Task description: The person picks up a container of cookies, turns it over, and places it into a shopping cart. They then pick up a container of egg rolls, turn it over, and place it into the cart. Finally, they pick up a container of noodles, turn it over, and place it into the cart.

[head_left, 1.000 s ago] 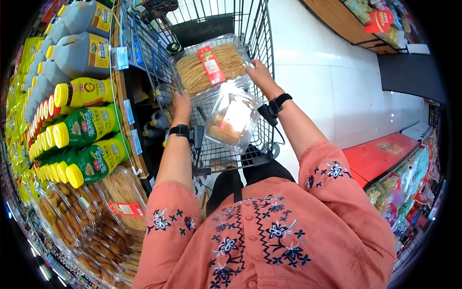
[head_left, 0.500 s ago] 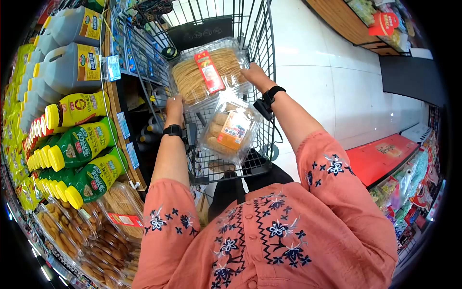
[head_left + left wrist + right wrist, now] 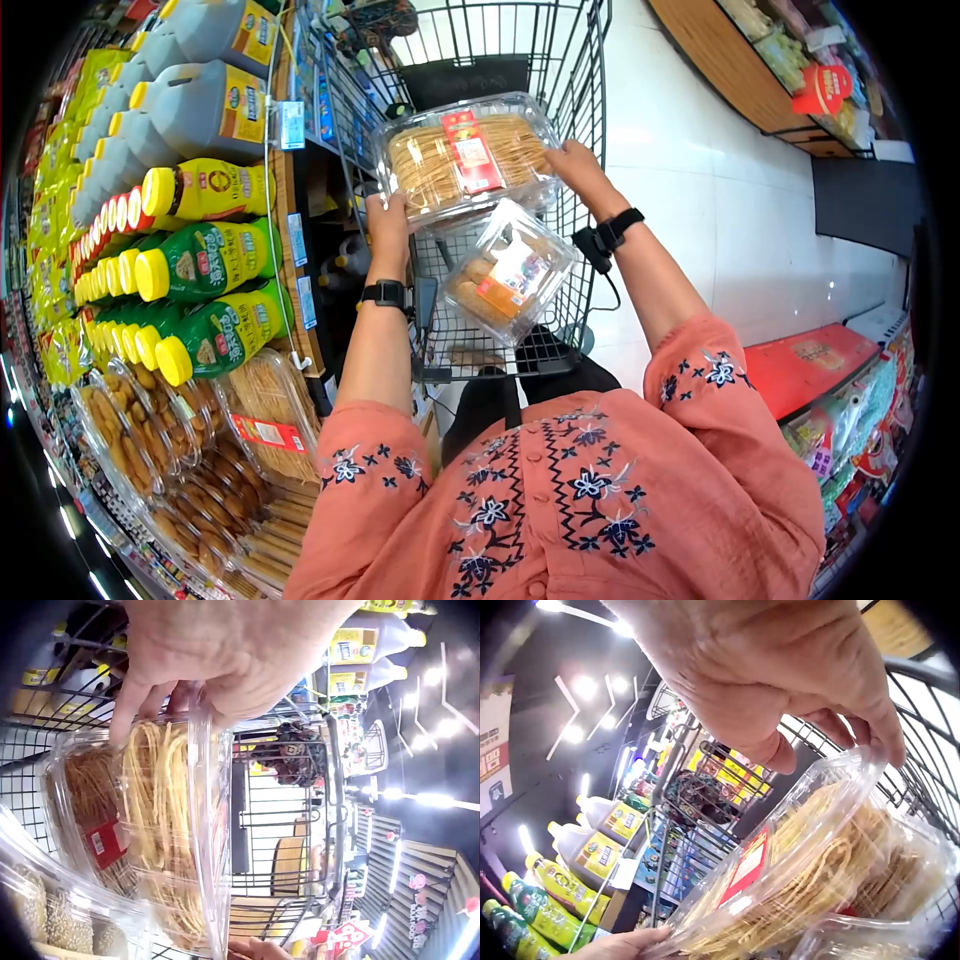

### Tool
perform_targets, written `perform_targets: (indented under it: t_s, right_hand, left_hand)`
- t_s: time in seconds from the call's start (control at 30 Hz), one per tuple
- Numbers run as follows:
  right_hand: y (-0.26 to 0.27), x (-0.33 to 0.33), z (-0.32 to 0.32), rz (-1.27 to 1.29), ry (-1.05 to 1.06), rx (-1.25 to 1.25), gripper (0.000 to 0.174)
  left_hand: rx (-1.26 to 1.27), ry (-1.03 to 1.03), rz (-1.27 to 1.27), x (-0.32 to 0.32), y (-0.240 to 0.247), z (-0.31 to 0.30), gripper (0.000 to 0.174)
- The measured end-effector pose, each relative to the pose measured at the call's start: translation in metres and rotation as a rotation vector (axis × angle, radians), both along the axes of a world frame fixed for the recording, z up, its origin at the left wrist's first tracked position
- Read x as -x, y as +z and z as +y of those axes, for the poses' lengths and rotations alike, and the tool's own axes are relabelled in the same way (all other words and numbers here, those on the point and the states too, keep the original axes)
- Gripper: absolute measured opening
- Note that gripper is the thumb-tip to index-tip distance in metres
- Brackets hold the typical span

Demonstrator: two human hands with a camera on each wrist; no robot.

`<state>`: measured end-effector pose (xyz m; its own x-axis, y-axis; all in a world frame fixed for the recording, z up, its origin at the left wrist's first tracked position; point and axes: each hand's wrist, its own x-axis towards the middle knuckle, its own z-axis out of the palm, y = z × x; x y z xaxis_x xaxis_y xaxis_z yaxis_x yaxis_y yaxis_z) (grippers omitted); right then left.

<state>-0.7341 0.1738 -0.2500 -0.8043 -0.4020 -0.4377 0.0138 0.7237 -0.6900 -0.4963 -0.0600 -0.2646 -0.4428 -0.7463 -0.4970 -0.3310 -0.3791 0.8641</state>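
Both hands hold a clear plastic box of tan strips with a red label (image 3: 437,168) over the cart, one at each end. The left hand (image 3: 388,225) pinches its near left edge; in the left wrist view the left hand (image 3: 225,652) has its fingers curled round the rim of the box (image 3: 169,817). The right hand (image 3: 582,176) grips the right end; in the right wrist view the right hand (image 3: 780,675) has thumb and fingers at the corner of the box (image 3: 810,855). Another such box (image 3: 82,780) lies beneath. A clear box of buns (image 3: 480,290) sits nearer the body.
The wire cart (image 3: 597,90) surrounds the boxes, with a dark patterned item (image 3: 294,754) at its far end. At the left, a shelf carries large jugs (image 3: 205,110), green bottles (image 3: 215,265) and packed food trays (image 3: 120,425). A red counter (image 3: 810,365) stands at the right.
The view has shifted, so cart, boxes and hands appear further right. Both hands keep hold of the strip box, whose tilt in the view has lessened.
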Motion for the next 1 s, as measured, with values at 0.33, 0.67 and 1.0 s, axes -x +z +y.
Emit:
perform_targets:
  t_s: [0.33, 0.67, 1.0]
  right_hand:
    - [0.075, -0.019, 0.044, -0.156, -0.162, 0.412, 0.028]
    - [0.160, -0.115, 0.098, -0.454, -0.057, 0.626, 0.026]
    - [0.193, -0.184, 0.113, -0.390, 0.114, 0.810, 0.031]
  left_hand:
    - [0.138, 0.051, 0.169, -0.046, 0.086, 0.045, 0.022]
    - [0.175, 0.029, 0.343, -0.149, 0.163, 0.119, 0.017]
    - [0.120, 0.107, 0.484, -0.257, 0.224, 0.154, 0.017]
